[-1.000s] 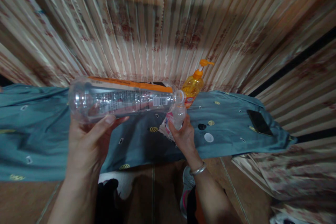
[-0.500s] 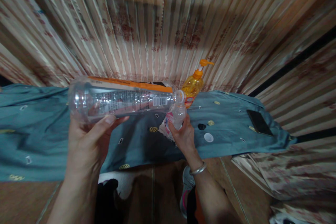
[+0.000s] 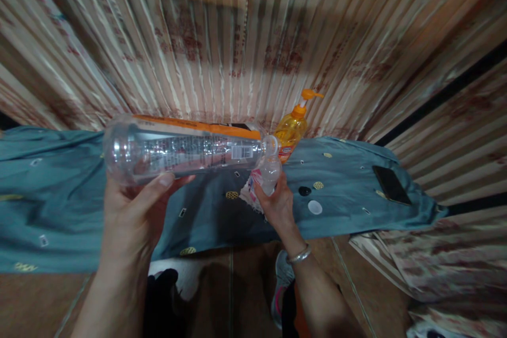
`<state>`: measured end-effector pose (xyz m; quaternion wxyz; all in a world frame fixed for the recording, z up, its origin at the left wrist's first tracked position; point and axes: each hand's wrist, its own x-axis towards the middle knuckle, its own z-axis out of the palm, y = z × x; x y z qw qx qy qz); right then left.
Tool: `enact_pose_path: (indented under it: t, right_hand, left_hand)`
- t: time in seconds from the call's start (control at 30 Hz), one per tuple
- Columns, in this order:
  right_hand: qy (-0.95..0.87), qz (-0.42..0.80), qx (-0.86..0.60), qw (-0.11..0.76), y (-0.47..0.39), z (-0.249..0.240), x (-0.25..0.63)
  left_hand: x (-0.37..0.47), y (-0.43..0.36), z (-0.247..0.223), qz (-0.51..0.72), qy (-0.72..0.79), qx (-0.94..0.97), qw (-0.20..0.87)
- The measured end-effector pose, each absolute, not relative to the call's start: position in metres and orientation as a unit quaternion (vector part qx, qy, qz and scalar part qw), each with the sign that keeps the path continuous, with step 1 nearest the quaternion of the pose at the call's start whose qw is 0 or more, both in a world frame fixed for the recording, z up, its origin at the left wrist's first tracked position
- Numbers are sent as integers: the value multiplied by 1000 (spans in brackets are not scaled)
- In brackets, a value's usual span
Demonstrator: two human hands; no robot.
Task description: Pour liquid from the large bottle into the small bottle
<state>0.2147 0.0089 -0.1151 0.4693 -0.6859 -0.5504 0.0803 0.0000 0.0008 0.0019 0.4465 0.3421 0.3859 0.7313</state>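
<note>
My left hand (image 3: 138,206) grips a large clear plastic bottle (image 3: 186,153) near its base. The bottle lies sideways in the air, with an orange-edged label and its neck pointing right. Wrapped in my right hand (image 3: 277,203) is a small clear bottle (image 3: 270,171), tilted, with a pink and white label partly loose. The mouths of the two bottles meet or nearly meet; whether they touch I cannot tell. Just behind them stands a yellow pump bottle (image 3: 291,129) with an orange pump top. Right of my right hand lie a black cap (image 3: 304,190) and a white cap (image 3: 315,207).
A teal patterned cloth (image 3: 340,169) covers the narrow table. On its right part lies a dark phone (image 3: 391,185). Pleated curtains (image 3: 214,53) hang close behind the table and along the right side. Tiled floor (image 3: 222,290) and my feet show below.
</note>
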Motion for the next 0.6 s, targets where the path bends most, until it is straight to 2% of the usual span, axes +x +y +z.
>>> enact_pose_path:
  t: [0.6]
  right_hand:
    - [-542,95,-691,469,9,-114,215]
  left_hand:
    - [3,1,4,736,383,332,448]
